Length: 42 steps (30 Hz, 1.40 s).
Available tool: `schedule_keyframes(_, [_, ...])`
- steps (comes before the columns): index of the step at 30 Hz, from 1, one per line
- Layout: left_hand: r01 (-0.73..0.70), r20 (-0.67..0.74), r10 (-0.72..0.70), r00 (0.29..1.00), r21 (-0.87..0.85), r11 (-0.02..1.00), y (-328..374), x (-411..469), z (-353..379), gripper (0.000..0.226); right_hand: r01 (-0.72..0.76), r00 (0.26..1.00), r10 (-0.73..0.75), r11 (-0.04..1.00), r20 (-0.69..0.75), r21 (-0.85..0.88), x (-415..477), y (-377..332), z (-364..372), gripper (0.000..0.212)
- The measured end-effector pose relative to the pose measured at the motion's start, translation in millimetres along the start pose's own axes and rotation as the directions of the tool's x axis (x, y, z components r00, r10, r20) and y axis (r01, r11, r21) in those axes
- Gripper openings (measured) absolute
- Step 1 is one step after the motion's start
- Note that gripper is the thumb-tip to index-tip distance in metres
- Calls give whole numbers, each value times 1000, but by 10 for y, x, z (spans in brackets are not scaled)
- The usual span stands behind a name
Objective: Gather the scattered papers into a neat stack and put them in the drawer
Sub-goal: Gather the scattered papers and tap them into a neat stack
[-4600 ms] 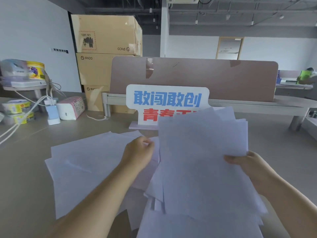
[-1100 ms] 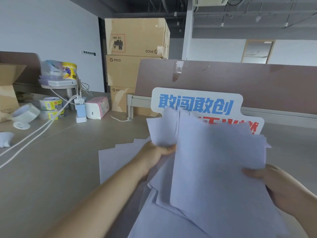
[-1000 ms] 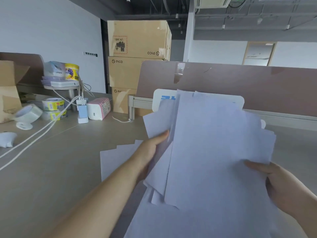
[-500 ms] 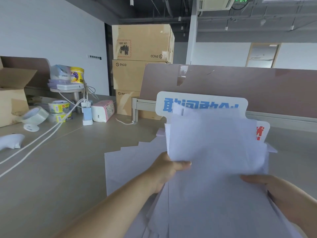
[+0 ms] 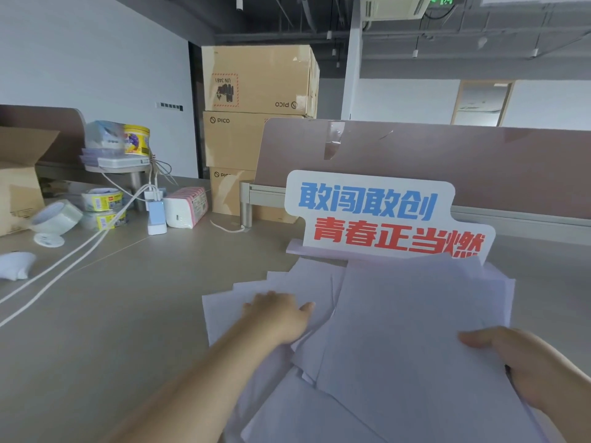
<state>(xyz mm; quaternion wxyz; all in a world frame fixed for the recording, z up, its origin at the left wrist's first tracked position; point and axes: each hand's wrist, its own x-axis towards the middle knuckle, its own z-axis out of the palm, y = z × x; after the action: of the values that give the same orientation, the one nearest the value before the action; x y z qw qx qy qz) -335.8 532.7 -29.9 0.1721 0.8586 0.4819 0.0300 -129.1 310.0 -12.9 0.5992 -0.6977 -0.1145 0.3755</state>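
A loose bundle of white papers [image 5: 412, 330] lies low over the desk, held at its right edge by my right hand [image 5: 524, 362], thumb on top. Several more white sheets [image 5: 230, 302] lie fanned flat on the desk to the left, partly under the bundle. My left hand [image 5: 278, 318] rests palm down with fingers spread on these flat sheets, beside the bundle's left edge. No drawer shows in the head view.
A white sign with blue and red characters [image 5: 377, 215] stands just behind the papers. Far left are tape rolls [image 5: 54, 215], tins, white cables [image 5: 64, 260], a tissue pack [image 5: 188, 206] and an open carton [image 5: 19, 177]. Cardboard boxes [image 5: 259, 81] stack behind a brown divider [image 5: 447, 161].
The bundle, held upright in front of the sign before, has come down toward the desk, uncovering the sign. My left hand let go of its left edge and dropped onto the flat sheets.
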Motion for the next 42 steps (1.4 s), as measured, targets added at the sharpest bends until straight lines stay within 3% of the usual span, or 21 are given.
schedule_keyframes(2, [-55,-114,34,993,-190,980,23,-60,-67,39,83,993,-79,995,91,-48,-118,108,-34,13])
schedule_keyframes(3, [-20,-137,-4,991,-173,985,0,-51,-81,40,82,997,-82,995,8,-59,-74,49,-25,11])
schedule_keyframes(6, [251,-13,-252,968,150,956,-91,-16,-29,75,32,998,-37,993,-45,-112,-137,-11,29,13])
schedule_keyframes(8, [294,36,-302,953,152,944,-123,17,76,81,45,995,-54,993,-86,-107,-147,-86,11,23])
schedule_keyframes(12, [155,-51,-151,987,93,984,-83,145,160,77,42,993,-54,993,-106,-108,-157,-120,-41,26])
schedule_keyframes(15, [-32,-169,6,986,-155,987,-35,177,119,64,37,997,-40,998,-68,-54,-202,-100,-37,28])
schedule_keyframes(19, [-112,-214,-12,977,-555,825,-5,144,49,55,12,1000,-12,1000,-4,2,-221,-111,52,27])
schedule_keyframes(22, [-110,-174,-26,984,-728,677,-39,135,12,49,10,1000,-10,1000,26,-4,-224,-123,104,27])
schedule_keyframes(25, [-131,-177,-26,984,-808,574,-64,146,1,47,28,999,-28,1000,41,1,-257,-128,126,24])
schedule_keyframes(28, [-119,-167,-39,985,-833,540,-53,156,11,44,-9,998,10,1000,69,-16,-266,-114,171,26])
schedule_keyframes(32, [-120,-169,-44,985,-838,532,-24,141,16,40,-7,995,23,988,97,-157,-300,-69,259,18])
schedule_keyframes(35, [-135,-187,-52,981,-850,510,-39,130,17,30,77,997,-75,938,20,-338,-276,-8,307,18])
schedule_keyframes(36, [-126,-201,-88,976,-841,526,-40,129,17,25,99,994,-111,916,-8,-388,-259,5,307,19])
schedule_keyframes(37, [-80,-216,-150,965,-784,616,-49,126,3,26,111,991,-131,905,-22,-411,-245,10,289,18])
schedule_keyframes(39, [154,-198,-242,950,-379,913,-79,100,-10,45,89,992,-118,917,-53,-389,-216,-33,195,20])
schedule_keyframes(40, [244,-141,-270,953,-178,953,-86,73,-5,60,58,994,-86,940,-69,-337,-214,-80,130,26])
schedule_keyframes(42, [279,-24,-280,960,-48,959,-64,22,29,82,7,998,-18,985,-62,-174,-198,-157,-6,36])
